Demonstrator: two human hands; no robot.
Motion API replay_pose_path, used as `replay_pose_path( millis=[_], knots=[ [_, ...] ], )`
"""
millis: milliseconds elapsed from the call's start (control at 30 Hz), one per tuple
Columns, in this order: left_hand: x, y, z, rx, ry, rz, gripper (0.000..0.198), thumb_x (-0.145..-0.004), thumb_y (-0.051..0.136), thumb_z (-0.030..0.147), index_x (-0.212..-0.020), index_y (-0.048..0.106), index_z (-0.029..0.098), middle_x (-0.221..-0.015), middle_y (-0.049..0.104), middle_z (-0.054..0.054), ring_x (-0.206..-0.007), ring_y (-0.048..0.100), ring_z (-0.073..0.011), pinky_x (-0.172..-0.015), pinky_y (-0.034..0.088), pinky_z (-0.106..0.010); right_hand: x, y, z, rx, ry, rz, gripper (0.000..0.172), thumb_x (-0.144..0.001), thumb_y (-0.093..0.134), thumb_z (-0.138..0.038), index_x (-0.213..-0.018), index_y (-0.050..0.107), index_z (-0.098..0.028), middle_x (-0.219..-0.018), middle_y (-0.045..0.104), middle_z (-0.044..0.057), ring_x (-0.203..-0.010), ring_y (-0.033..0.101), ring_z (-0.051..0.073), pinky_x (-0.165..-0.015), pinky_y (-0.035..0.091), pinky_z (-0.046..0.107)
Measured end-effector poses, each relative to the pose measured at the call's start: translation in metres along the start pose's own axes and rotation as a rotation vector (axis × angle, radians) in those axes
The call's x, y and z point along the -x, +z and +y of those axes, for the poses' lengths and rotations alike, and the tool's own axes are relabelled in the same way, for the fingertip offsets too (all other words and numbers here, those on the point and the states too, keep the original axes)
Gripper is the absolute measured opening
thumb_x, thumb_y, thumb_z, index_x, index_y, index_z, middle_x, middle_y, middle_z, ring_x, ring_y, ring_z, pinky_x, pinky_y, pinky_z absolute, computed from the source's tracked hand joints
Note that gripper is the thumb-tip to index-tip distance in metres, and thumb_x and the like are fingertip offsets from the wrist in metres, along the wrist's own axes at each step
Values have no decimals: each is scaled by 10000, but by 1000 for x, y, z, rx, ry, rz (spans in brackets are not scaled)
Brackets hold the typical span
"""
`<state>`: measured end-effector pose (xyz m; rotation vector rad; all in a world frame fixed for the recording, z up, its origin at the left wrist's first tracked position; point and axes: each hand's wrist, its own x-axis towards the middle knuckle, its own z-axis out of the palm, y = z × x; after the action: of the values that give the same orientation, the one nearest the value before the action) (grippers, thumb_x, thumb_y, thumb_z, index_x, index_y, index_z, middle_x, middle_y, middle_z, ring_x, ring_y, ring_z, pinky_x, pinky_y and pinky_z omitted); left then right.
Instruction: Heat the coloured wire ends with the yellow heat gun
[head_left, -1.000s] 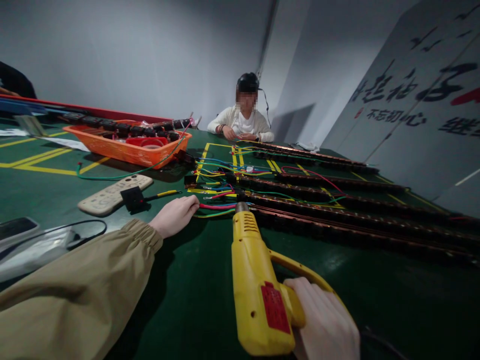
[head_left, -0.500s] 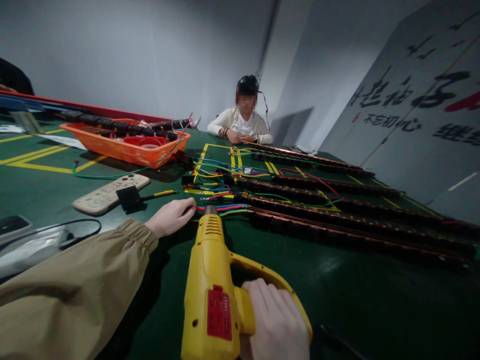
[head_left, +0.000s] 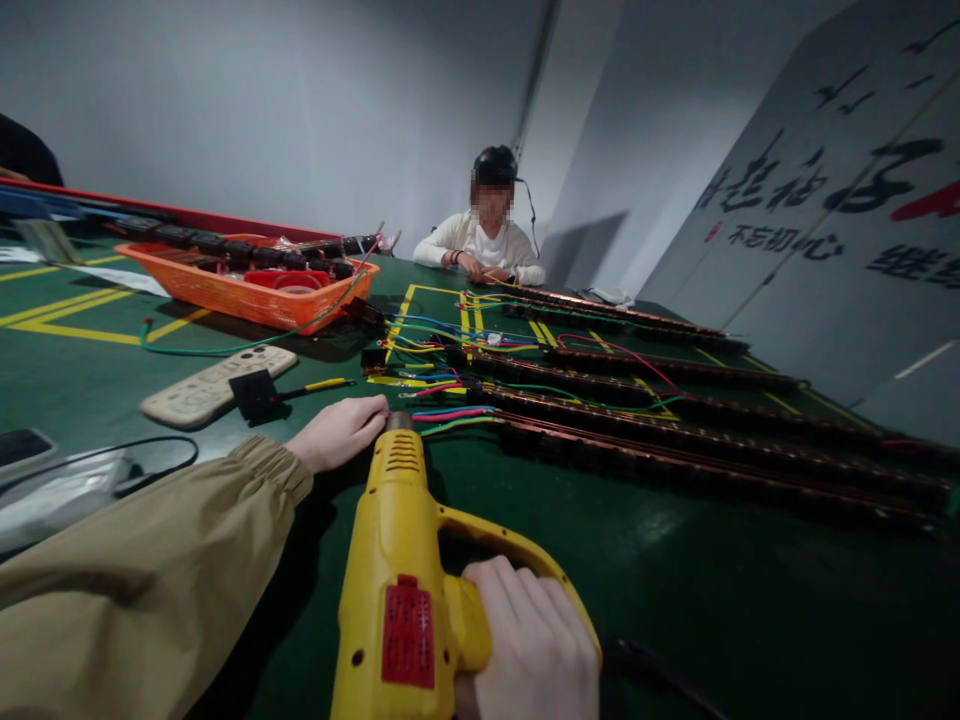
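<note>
My right hand (head_left: 534, 640) is closed around the handle of a yellow heat gun (head_left: 390, 560), whose metal nozzle points away from me. Just left of the nozzle, my left hand (head_left: 341, 432) pinches the ends of coloured wires (head_left: 454, 418); the nozzle and my fingers hide those ends. Red, blue and green strands run from there to the nearest long black strip (head_left: 637, 465) with copper bars. Close by my left wrist lies a black square piece with a yellow-sleeved lead (head_left: 259, 395).
Several more black strips (head_left: 600, 385) lie across the green table. An orange basket (head_left: 247, 290) of parts stands at the back left, with a beige remote (head_left: 214, 388) in front. A white-topped person (head_left: 484, 235) sits opposite. A dark cord (head_left: 660, 675) trails at lower right.
The heat gun has shifted left with my right hand, bringing its nozzle close beside my left fingertips. My left hand keeps its pinch on the wires.
</note>
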<state>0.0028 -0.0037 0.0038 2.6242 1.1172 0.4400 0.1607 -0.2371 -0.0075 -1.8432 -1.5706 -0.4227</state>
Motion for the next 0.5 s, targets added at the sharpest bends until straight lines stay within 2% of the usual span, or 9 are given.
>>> replay_pose_path(
  millis=[133,233,333,500],
  knots=[
    [0,0,0,-11,2,-7,307,-909,232,376,-801,441,177,-812,543,-28,-751,496,-155,-652,330,-261,-2,-6,16,36,-89,-17,150,-741,417,-238,-705,552,-185,-628,503,-21,-662,292,12,-703,143,184],
    [0,-1,-1,-6,17,-11,294,-905,243,368,-798,440,178,-812,542,-26,-746,490,-153,-656,326,-262,-4,-12,29,45,-74,-26,156,-762,416,-237,-722,560,-194,-638,513,-31,-663,306,5,-701,154,171],
    [1,-1,-1,0,26,-9,283,-900,254,363,-791,437,177,-806,537,-21,-737,479,-148,-662,324,-263,-5,-20,38,61,25,-49,145,-731,437,-159,-741,570,-214,-667,537,-47,-681,337,4,-718,181,165],
    [2,-3,2,8,19,-9,274,-896,257,348,-781,434,174,-807,534,-23,-733,477,-145,-660,323,-264,-6,-32,47,217,157,-77,233,-675,492,-53,-792,576,-236,-711,557,-76,-712,368,-9,-754,215,142]
  ],
)
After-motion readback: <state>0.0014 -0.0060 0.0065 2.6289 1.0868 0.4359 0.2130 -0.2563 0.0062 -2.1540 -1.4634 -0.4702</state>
